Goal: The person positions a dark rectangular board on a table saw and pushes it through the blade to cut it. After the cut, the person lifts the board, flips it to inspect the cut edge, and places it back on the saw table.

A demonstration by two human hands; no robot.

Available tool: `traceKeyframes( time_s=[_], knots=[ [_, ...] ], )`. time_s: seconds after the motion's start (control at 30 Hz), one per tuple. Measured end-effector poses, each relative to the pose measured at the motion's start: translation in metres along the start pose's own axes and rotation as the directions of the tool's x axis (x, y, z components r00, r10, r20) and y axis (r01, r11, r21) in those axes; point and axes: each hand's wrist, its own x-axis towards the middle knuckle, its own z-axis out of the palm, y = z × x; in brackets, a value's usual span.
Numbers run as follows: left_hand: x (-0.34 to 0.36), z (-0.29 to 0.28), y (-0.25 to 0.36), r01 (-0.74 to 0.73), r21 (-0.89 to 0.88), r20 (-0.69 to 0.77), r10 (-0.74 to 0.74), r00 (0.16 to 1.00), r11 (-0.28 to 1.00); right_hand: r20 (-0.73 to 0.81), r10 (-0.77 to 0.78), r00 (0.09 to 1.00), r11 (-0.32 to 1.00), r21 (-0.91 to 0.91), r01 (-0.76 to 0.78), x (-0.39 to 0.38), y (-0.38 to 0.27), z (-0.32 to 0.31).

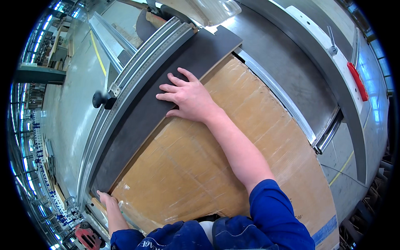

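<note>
A long dark grey board point(137, 104) lies against a metal fence with a ruled scale point(143, 54). My right hand point(185, 96) rests on top of it with fingers spread, the thumb by the board's near edge. At the board's lower left end, my left hand point(109, 201) grips the corner; most of its fingers are hidden. Beneath the board and my right forearm is a large brown sheet point(216, 146), covered in scuffed clear film or tape. The board's far end reaches toward the saw's clear guard point(218, 10).
A black knob point(100, 100) sticks out from the fence's outer side. On the right, the grey metal saw table point(287, 58) meets a metal rail point(279, 96). Beyond it are a curved grey beam point(329, 83) and a red push handle point(357, 82). A red machine point(87, 236) stands lower left.
</note>
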Motion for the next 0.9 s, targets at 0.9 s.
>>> traceKeyframes(
  time_s=[0.9],
  knots=[
    [0.010,-0.014,0.014,-0.045,0.004,0.015,0.045,0.999,0.999,0.061,0.037,0.997,0.999,-0.015,-0.036,0.006,-0.005,0.011]
  ],
)
